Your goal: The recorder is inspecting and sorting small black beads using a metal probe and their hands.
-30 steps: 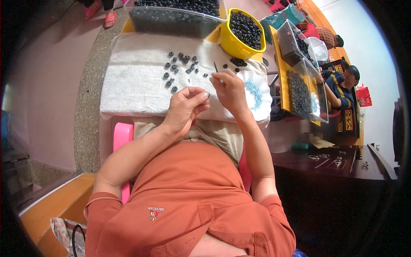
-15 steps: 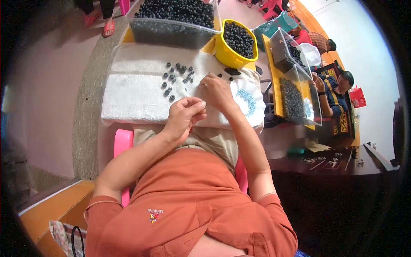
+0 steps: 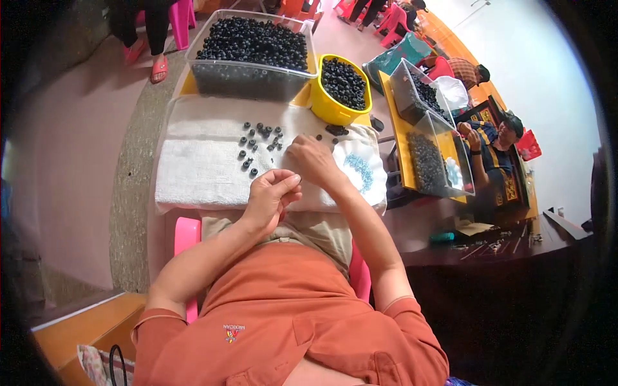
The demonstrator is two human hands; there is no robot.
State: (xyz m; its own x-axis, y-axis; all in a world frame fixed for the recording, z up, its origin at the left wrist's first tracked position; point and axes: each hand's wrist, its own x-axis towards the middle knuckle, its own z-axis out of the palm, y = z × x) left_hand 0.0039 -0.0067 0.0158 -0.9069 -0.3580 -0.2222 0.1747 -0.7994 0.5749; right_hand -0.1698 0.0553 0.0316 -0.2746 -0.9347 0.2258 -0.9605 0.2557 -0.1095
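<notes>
My left hand (image 3: 271, 198) is closed in a pinch, thumb against the curled fingers, above the near edge of a white towel (image 3: 193, 180). Whatever it holds is too small or hidden to make out. Farther forward, my right hand (image 3: 313, 162) rests over the towel with its fingers curled down and together. Its fingertips are partly hidden, so I cannot make out what is in them. Small round black parts with holes (image 3: 243, 154) lie loose just left of it. To its right, a white scalloped dish (image 3: 376, 168) holds tiny light-blue pieces (image 3: 357, 172).
Beyond the towel stand a clear bin (image 3: 241, 82) and a yellow tub (image 3: 336, 117), both full of black parts. More clear bins (image 3: 428, 161) sit on a yellow board at the right. A person (image 3: 496, 145) sits beyond them. A pink chair (image 3: 187, 237) is under me.
The view has tipped, so the table and bins sit lower in the picture. Both my hands keep nearly the same pose; the loose black parts look unmoved.
</notes>
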